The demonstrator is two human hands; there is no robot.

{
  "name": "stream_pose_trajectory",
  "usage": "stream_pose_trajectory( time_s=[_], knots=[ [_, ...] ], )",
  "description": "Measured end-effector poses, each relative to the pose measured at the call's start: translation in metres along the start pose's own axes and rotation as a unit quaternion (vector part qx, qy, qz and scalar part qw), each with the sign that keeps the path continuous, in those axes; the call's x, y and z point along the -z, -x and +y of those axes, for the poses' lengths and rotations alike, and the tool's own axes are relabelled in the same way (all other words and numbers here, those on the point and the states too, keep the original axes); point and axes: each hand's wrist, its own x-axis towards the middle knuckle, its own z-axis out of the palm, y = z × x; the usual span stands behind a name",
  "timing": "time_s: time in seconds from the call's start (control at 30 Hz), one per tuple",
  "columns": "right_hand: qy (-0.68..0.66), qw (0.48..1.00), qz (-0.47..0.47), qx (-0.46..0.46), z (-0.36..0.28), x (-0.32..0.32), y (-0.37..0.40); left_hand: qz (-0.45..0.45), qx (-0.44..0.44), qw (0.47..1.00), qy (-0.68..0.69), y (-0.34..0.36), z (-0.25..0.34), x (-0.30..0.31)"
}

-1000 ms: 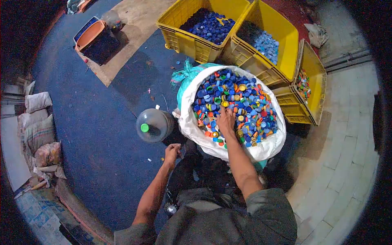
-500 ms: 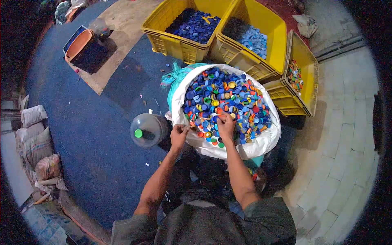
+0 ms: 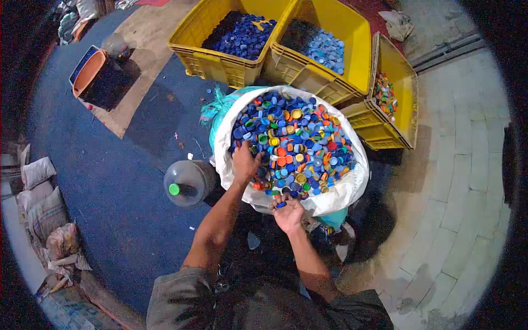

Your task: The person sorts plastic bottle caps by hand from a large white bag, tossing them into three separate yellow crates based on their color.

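A white sack point(image 3: 352, 190) with its rim rolled open holds a heap of mixed coloured bottle caps point(image 3: 300, 146). My left hand point(image 3: 246, 162) is at the left part of the heap, fingers apart among the caps; whether it touches one is hard to see. At the sack's near edge, my right hand point(image 3: 287, 213) is turned palm up, its fingers curled around a blue cap point(image 3: 281, 204). A teal bundle point(image 3: 220, 110) shows at the sack's left side.
Behind the sack stand yellow crates with dark blue caps point(image 3: 242, 36), light blue caps point(image 3: 327, 50) and mixed caps point(image 3: 385, 94). A clear jug with a green lid point(image 3: 190, 183) is left of the sack. An orange basin point(image 3: 89, 72) lies farther left.
My left hand has moved from the sack's rim onto the caps. My right hand has drawn back from the heap to the near rim and turned palm up. The camera view has shifted slightly.
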Motion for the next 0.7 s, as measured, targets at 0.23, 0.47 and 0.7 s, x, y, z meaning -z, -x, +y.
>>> stream_pose_trajectory(
  time_s=[0.23,0.47,0.7],
  knots=[
    [0.081,0.996,-0.031,0.016,-0.015,-0.003,0.004,-0.043,-0.059,0.991,-0.111,-0.010,-0.007,-0.008],
    [0.129,0.991,-0.030,0.034,-0.025,-0.015,-0.012,-0.068,-0.085,0.984,-0.142,-0.016,-0.018,-0.016],
    [0.163,0.985,-0.029,0.043,-0.023,-0.023,-0.017,-0.072,0.023,0.996,0.042,-0.009,-0.014,-0.012]
  ],
)
